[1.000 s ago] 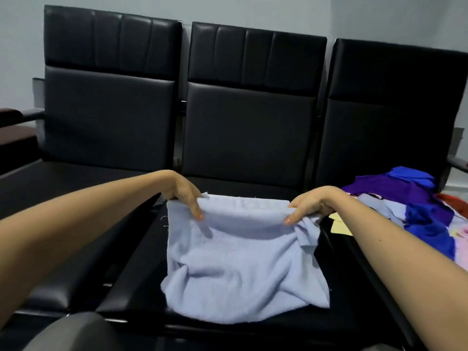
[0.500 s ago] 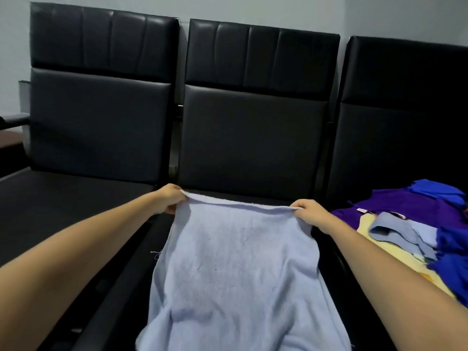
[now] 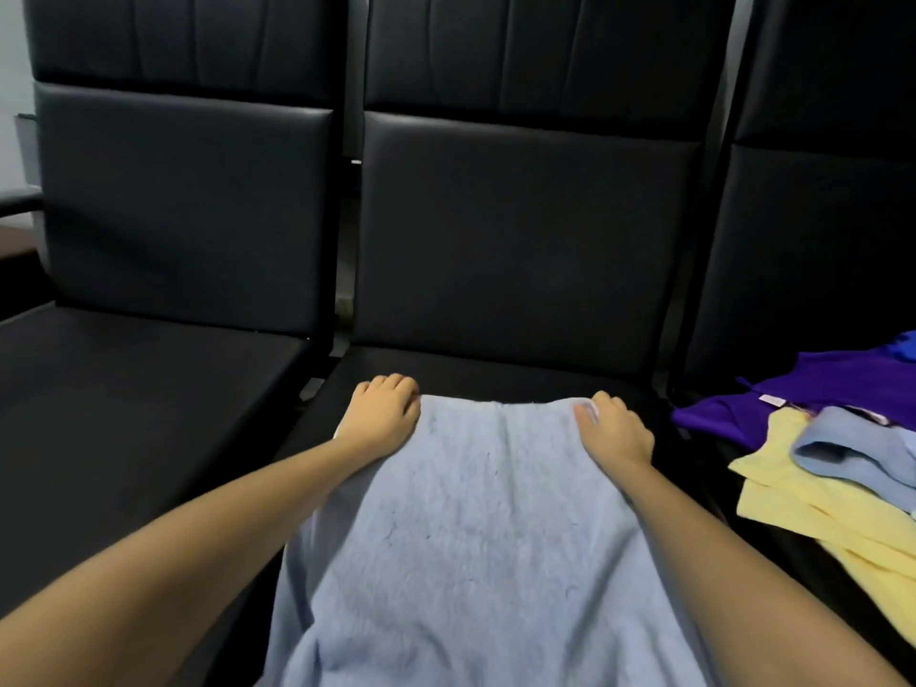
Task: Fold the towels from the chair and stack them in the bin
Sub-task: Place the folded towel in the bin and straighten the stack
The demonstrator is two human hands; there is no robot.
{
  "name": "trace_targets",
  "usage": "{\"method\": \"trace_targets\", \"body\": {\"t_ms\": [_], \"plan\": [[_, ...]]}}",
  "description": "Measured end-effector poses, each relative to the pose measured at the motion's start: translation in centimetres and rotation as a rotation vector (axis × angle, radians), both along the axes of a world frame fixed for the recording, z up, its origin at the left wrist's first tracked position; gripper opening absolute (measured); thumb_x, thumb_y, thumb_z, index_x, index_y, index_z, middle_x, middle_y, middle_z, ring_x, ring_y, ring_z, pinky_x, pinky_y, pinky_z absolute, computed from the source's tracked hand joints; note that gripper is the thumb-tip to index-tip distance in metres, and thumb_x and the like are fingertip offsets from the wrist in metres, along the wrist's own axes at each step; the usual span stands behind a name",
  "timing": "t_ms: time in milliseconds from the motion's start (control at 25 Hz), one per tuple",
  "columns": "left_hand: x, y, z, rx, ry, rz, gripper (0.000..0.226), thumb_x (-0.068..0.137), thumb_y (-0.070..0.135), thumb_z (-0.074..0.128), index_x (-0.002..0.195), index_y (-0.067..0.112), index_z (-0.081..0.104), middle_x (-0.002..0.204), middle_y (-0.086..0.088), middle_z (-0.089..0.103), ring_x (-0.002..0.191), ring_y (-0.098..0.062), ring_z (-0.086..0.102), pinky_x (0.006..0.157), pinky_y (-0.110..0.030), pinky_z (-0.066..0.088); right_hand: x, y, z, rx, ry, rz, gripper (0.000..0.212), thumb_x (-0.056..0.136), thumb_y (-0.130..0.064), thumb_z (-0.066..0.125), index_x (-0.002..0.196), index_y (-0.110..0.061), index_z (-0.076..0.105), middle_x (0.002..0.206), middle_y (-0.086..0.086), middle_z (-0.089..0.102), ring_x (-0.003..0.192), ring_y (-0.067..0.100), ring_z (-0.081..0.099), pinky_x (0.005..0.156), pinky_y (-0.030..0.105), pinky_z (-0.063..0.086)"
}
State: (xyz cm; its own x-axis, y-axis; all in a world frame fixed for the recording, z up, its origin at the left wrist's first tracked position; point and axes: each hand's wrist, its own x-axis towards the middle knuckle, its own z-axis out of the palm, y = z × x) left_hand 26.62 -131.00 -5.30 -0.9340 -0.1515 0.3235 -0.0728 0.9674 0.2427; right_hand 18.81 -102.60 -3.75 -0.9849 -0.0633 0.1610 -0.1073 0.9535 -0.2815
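Centre frame, the left hand (image 3: pixel 384 414) and right hand (image 3: pixel 612 431) each grip a top corner of a pale blue towel (image 3: pixel 471 538), not yet folded; loose towels (image 3: pixel 837 468) wait at the right edge, no bin visible.

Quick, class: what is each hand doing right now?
Left hand: grips the light blue towel at its far left corner.
Right hand: pinches the same towel's far right corner.

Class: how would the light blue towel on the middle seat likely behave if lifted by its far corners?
Probably floppy: the light blue towel rumples between the left hand and right hand and drapes off the seat. Likely light, being thin at its edge. Fuzzy pile probably resists slipping.
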Motion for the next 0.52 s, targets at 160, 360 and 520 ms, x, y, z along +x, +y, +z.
{"method": "trace_targets", "body": {"t_ms": [160,360,520], "plan": [[0.5,0.1,-0.2,-0.076,-0.005,0.033,0.029,0.098,0.03,0.039,0.12,0.018,0.054,0.12,-0.002,0.053,0.115,-0.022,0.046,0.096,-0.034,0.029,0.9,0.0,-0.7,0.146,0.032,0.004,0.037,0.102,-0.025,0.03,0.136,-0.022,0.043,0.14,0.005,0.038,0.124,0.026,0.038,0.098,0.039,0.032],[2.0,1.0,0.3,-0.153,-0.022,0.14,0.028,0.093,0.031,0.044,0.109,0.009,0.053,0.114,-0.01,0.049,0.11,-0.029,0.042,0.092,-0.037,0.029,3.9,1.1,-0.9,0.184,0.132,0.068,0.028,0.1,-0.02,0.031,0.118,-0.017,0.053,0.126,0.0,0.053,0.12,0.023,0.04,0.098,0.035,0.03],[4.2,2.1,0.9,-0.157,-0.027,0.101,0.026,0.094,0.028,0.042,0.109,0.009,0.051,0.126,-0.008,0.041,0.117,-0.029,0.036,0.096,-0.037,0.025,6.9,1.7,-0.1,0.144,0.119,0.067,0.016,0.089,-0.012,0.04,0.098,-0.012,0.053,0.109,0.003,0.058,0.106,0.023,0.048,0.092,0.032,0.032]]}}
